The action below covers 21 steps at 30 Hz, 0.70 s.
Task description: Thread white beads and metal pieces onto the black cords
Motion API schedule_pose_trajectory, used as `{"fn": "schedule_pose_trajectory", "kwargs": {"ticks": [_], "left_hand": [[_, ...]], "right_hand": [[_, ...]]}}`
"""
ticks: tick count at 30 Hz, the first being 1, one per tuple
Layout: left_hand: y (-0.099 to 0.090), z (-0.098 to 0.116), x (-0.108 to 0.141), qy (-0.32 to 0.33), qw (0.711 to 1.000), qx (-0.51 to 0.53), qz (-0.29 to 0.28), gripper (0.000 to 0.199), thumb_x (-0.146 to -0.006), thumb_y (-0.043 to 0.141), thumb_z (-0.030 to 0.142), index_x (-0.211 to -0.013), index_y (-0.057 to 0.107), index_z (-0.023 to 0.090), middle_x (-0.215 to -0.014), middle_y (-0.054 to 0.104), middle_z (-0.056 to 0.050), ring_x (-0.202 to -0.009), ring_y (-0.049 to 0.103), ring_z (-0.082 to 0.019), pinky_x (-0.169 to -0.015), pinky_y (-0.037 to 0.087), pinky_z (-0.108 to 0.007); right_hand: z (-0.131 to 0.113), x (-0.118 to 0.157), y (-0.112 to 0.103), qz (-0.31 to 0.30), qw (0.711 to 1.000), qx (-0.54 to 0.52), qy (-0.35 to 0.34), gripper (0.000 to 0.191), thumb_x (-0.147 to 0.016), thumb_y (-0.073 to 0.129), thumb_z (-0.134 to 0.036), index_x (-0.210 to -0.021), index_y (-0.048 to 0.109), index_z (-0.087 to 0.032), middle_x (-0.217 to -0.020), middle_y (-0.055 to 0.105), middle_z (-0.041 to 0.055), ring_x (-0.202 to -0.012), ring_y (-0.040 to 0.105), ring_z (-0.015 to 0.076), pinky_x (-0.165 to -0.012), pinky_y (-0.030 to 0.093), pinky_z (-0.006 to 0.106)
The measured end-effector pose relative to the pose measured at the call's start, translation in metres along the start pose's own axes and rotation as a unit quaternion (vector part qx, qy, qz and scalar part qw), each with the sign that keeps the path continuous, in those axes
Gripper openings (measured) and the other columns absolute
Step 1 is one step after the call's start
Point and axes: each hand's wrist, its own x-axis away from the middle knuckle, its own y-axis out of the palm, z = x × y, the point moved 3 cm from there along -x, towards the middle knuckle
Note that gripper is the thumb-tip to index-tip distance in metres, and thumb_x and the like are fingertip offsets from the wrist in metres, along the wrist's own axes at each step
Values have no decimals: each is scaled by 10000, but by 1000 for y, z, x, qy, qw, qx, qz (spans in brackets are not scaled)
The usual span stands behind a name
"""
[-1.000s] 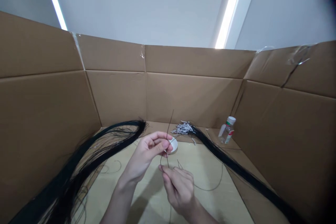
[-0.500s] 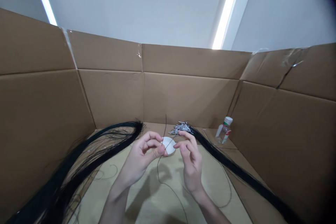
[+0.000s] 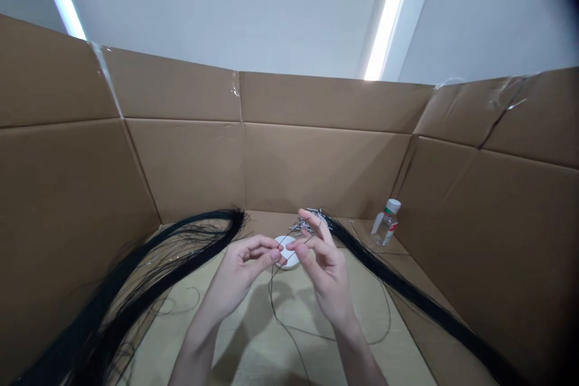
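My left hand pinches a thin dark cord between thumb and fingertips, just in front of a small white dish. Facing it, my right hand has thumb and index finger close together on a strand of the cord, its other fingers raised. The cord hangs below my fingers and curves over the pale board. Behind my right hand, small silvery beaded ends top a long black bundle.
A second dark bundle of strands loops along the left. A clear bottle with a white cap stands at the back right. Cardboard walls surround the pale board.
My right hand has come nearer my left, its thumb and index finger now closer together. The cord's upright end no longer sticks up, and the hanging cord lies differently. The view has shifted slightly.
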Motion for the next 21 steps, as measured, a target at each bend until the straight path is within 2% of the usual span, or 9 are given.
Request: {"fn": "schedule_pose_trajectory", "kwargs": {"ticks": [2, 5, 8, 11, 13, 16, 21], "left_hand": [[3, -1, -2, -1, 1000, 3, -17, 212, -893, 787, 384, -927, 791, 174, -891, 776, -61, -862, 726, -201, -828, 552, -286], [5, -3, -1, -9, 999, -10, -41, 228, -909, 772, 406, -918, 788, 178, -895, 780, -63, -885, 731, -213, -850, 553, -296], [1, -3, 2, 4, 996, -80, -33, 232, -957, 717, 428, -996, 792, 212, -1040, 783, -62, -1029, 719, -225, -942, 532, -305], [-8, 1, 6, 43, 986, -149, 58, 243, -1005, 645, 445, -1097, 767, 255, -1151, 759, -44, -1124, 678, -217, -987, 505, -302], [-10, 5, 10, 78, 977, -171, 98, 242, -1024, 613, 448, -1066, 758, 259, -1146, 749, -38, -1124, 666, -209, -1000, 492, -303], [-4, 6, 15, 107, 974, -185, 79, 221, -1025, 625, 427, -990, 775, 268, -1161, 735, -27, -1139, 659, -197, -1042, 466, -304], [5, 6, 16, 74, 984, -160, 32, 177, -991, 687, 411, -947, 810, 292, -1230, 722, -14, -1185, 651, -195, -1085, 445, -302]], "right_hand": [[-2, 1, 1, -44, 999, -8, 8, 268, -1017, 670, -395, -838, 826, -270, -1306, 723, 74, -1431, 530, 274, -1155, 463, 456], [-3, 2, 3, -65, 998, -21, 7, 247, -1031, 657, -337, -860, 814, -251, -1023, 803, 54, -1125, 725, 232, -974, 572, 367], [-4, 3, 4, -70, 996, 49, -33, 190, -1035, 654, -285, -938, 809, -234, -949, 802, 33, -936, 745, 204, -862, 559, 322], [-5, 6, 5, -107, 984, 126, -66, 177, -1036, 648, -249, -926, 782, -214, -925, 791, 23, -879, 727, 191, -834, 521, 315], [-5, 8, 6, -140, 973, 165, -76, 206, -1045, 629, -256, -898, 764, -206, -901, 780, 22, -845, 716, 188, -813, 511, 315], [-5, 10, 9, -178, 957, 214, -83, 299, -1068, 584, -303, -837, 741, -198, -843, 755, 30, -800, 696, 193, -769, 502, 316], [-4, 12, 12, -208, 946, 234, -80, 276, -1076, 550, -296, -916, 750, -192, -876, 752, 37, -802, 689, 194, -726, 480, 303]]}}
